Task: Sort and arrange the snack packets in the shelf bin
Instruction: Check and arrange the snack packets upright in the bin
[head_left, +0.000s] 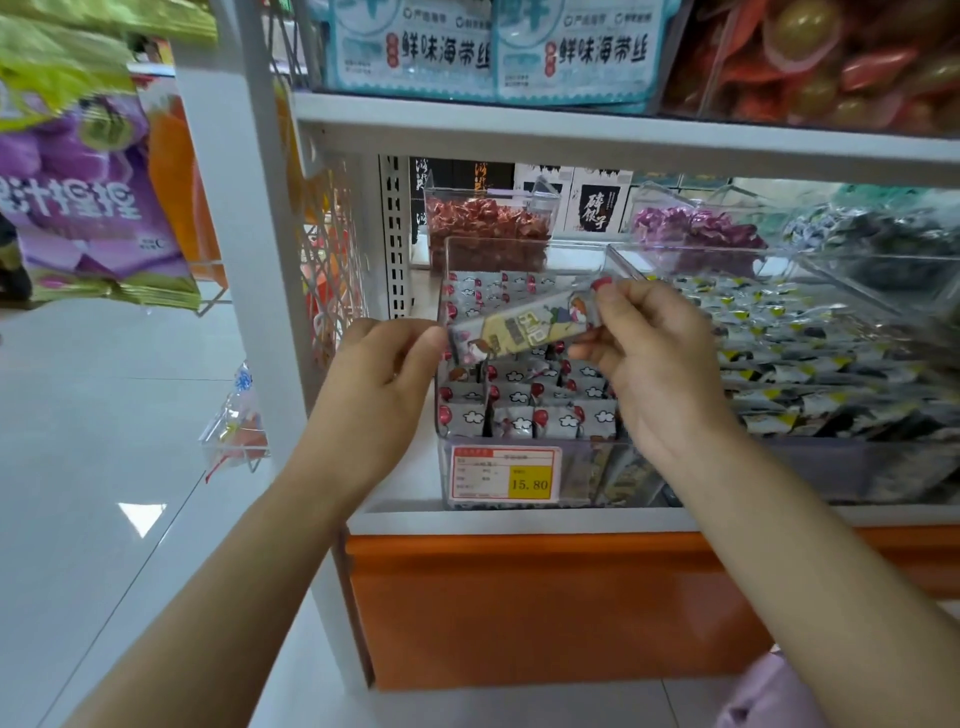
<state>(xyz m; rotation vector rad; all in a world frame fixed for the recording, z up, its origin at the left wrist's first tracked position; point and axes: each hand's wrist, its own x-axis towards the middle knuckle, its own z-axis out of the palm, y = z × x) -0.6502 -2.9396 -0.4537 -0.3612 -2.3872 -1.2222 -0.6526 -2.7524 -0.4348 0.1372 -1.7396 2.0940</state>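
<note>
A white shelf holds a clear bin full of small gray snack packets standing in rows. Over the bin, the left hand and the right hand hold one long packet between them. Each grip pinches one end, so the packet is tilted, with its right end higher. A price tag sticks on the bin's front.

On the white shelf stand a clear bin of snack packets and neighbouring bins.
</note>
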